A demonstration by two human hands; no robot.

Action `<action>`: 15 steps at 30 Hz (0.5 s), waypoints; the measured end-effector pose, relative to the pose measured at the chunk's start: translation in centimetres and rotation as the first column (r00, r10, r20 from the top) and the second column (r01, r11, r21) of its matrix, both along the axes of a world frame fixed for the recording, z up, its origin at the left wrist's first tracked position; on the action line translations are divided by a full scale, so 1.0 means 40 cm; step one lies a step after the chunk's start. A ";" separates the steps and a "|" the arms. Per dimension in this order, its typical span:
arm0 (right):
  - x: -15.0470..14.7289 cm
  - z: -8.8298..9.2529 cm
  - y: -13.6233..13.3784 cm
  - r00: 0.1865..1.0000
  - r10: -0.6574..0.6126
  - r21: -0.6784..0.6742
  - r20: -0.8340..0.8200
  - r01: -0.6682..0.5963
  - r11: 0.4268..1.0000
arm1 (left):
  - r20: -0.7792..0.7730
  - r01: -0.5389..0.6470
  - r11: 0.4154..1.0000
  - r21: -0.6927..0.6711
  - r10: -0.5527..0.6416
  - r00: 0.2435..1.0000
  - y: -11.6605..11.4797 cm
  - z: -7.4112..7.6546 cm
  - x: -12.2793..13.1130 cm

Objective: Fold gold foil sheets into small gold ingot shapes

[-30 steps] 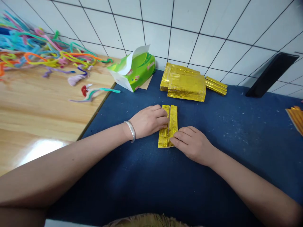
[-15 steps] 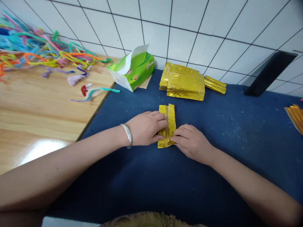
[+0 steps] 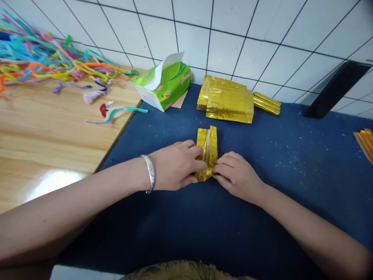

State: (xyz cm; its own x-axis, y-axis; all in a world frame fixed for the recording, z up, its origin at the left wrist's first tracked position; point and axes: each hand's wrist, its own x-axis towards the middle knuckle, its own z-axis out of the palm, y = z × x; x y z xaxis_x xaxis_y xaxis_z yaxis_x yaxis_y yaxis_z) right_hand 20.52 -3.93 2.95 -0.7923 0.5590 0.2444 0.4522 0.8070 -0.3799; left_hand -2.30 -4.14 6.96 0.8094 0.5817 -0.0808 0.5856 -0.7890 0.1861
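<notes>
A sheet of gold foil paper lies on the dark blue tabletop, both long sides folded inward so that a pale strip shows down its middle. My left hand, with a silver bangle at the wrist, grips the paper's left edge near the lower end, fingers curled over it. At the lower right corner my right hand pinches the edge between thumb and fingers. The fingertips partly hide the paper's lower part.
Behind the hands lies a stack of gold foil paper, beside folded gold strips. A green-and-white packet stands to its left. Colourful pipe cleaners cover the wooden table's back. A black object leans on the tiled wall.
My left hand has slid down toward the paper's lower end. The right flap now stands slightly raised at its far end. My right hand stays at the lower right corner.
</notes>
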 end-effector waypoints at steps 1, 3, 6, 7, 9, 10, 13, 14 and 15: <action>0.000 0.001 -0.001 1.000 -0.010 -0.005 -0.001 0.010 1.000 | 0.001 -0.013 1.000 -0.013 0.013 1.000 -0.006 0.002 0.001; -0.001 0.002 -0.002 1.000 -0.031 -0.017 -0.007 0.031 0.999 | -0.010 -0.061 0.998 -0.023 0.061 0.998 -0.019 0.006 0.008; -0.004 0.004 -0.002 0.998 -0.053 -0.046 -0.019 0.052 0.998 | -0.043 -0.143 0.990 -0.001 0.143 0.989 -0.035 0.008 0.022; -0.005 0.004 -0.002 0.998 -0.056 -0.056 -0.023 0.055 0.997 | -0.051 -0.161 0.987 0.009 0.161 0.986 -0.037 0.008 0.027; -0.006 0.005 -0.001 0.998 -0.062 -0.074 -0.033 0.059 0.995 | -0.065 -0.185 0.983 0.015 0.185 0.981 -0.038 0.008 0.032; -0.006 0.004 -0.001 0.997 -0.064 -0.084 -0.035 0.061 0.995 | -0.072 -0.191 0.982 0.010 0.191 0.979 -0.037 0.008 0.033; -0.007 0.003 -0.002 0.996 -0.086 -0.107 -0.034 0.082 0.991 | -0.085 -0.197 0.980 -0.032 0.194 0.977 -0.028 0.008 0.030; -0.007 0.003 -0.003 0.995 -0.098 -0.112 -0.032 0.093 0.989 | -0.086 -0.199 0.979 -0.044 0.195 0.977 -0.026 0.009 0.029; -0.008 0.003 -0.004 0.994 -0.109 -0.116 -0.031 0.104 0.988 | -0.087 -0.204 0.978 -0.051 0.199 0.976 -0.024 0.008 0.027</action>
